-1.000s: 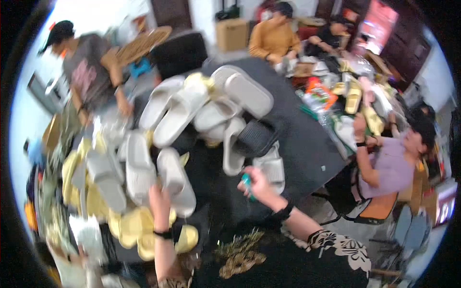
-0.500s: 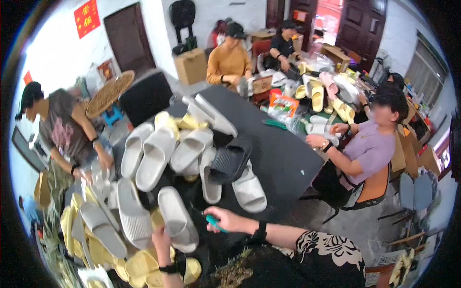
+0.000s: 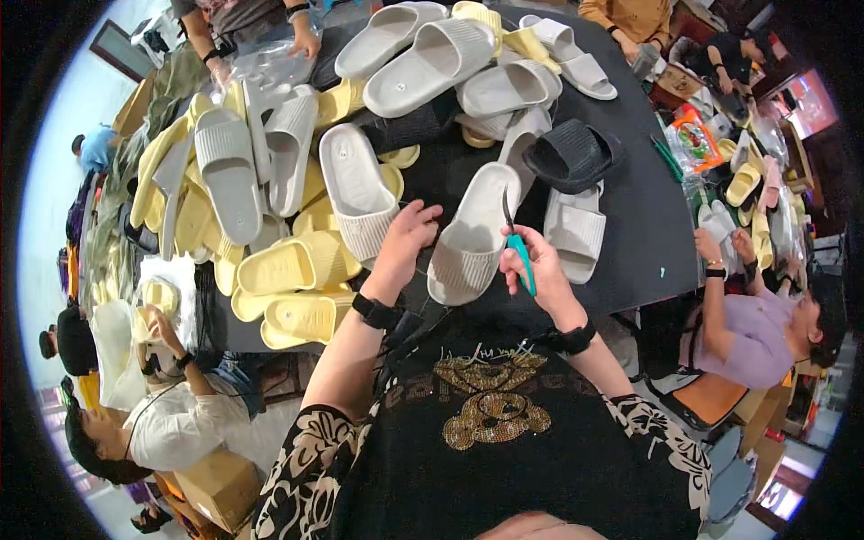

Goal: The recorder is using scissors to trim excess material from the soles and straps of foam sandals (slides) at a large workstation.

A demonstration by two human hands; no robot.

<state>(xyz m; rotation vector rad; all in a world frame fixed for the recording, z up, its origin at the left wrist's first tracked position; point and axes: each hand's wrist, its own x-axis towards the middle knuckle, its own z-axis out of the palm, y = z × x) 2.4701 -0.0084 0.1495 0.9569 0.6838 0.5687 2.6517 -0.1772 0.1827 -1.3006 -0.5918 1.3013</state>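
Right hand (image 3: 547,274), the nearer: we gripped teal-handled snips (image 3: 517,243) against the right flank of the grey slipper (image 3: 470,225). Left hand (image 3: 402,247): empty, fingers parted, off its left. Slipper: lay between, on our black bench (image 3: 655,243), long axis running away, heel farthest.

A pale bluish-white wall (image 3: 65,193) rises beyond the flat black worktop's (image 3: 661,225) left edge; an orange-and-black chair (image 3: 715,398) stands near the front right corner; grey floor (image 3: 292,416) shows below.
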